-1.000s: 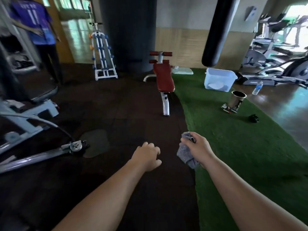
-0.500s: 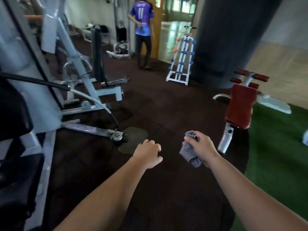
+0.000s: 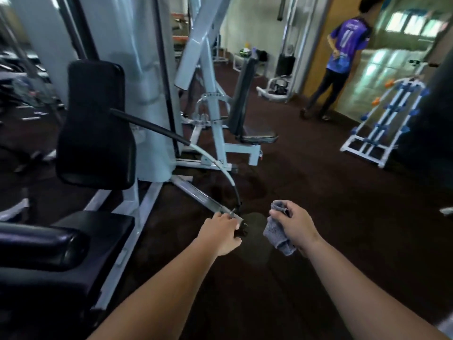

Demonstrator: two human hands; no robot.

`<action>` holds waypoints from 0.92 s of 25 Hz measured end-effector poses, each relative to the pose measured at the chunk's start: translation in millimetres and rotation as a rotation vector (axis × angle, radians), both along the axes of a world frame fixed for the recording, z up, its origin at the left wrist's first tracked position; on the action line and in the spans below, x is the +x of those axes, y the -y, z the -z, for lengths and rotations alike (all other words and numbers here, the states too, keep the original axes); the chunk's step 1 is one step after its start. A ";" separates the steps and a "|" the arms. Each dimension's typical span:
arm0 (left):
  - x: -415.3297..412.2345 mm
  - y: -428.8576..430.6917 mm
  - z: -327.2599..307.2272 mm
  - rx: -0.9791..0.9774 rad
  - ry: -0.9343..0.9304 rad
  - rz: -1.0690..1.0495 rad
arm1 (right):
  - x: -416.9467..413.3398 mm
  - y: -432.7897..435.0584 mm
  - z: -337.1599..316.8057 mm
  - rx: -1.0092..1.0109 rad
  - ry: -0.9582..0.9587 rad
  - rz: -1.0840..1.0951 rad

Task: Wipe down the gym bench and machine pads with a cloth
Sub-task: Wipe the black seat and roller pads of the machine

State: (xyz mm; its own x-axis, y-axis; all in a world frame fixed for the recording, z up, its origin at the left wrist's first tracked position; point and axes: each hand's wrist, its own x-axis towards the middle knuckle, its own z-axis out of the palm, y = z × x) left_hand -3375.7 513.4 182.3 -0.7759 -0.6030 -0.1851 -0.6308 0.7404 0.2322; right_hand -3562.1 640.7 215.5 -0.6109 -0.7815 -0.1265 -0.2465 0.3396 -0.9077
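In the lower middle of the view, both bare forearms reach forward over the dark floor (image 3: 331, 192). The right hand (image 3: 295, 229) is closed around a grey cloth (image 3: 275, 233). The thumb and fingers pinch its top, and the rest of the cloth hangs down in a bunch below the hand. The cloth is in the air above the floor and touches no pad. The left hand (image 3: 223, 235) is just beside it, to the left, with the fingers curled in, and I see nothing inside it. It is seen in front of the end of a metal floor bar (image 3: 196, 192); I cannot tell if it touches the bar.

On the left stands the nearest machine, with an upright black back pad (image 3: 95, 123) and, lower, a black seat pad (image 3: 98, 229). Both pads are well apart from the cloth. Behind it is a second machine with a dark seat (image 3: 257, 137) and a narrow back pad (image 3: 241, 99).

Far at the right, a person in a blue shirt (image 3: 345, 45) stands near a doorway, and a white rack (image 3: 382, 123) with blue and orange pieces leans nearby.
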 end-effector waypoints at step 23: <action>130.4 299.4 43.7 0.016 -0.241 -1.063 | 174.5 534.3 62.3 0.236 -0.074 -1.099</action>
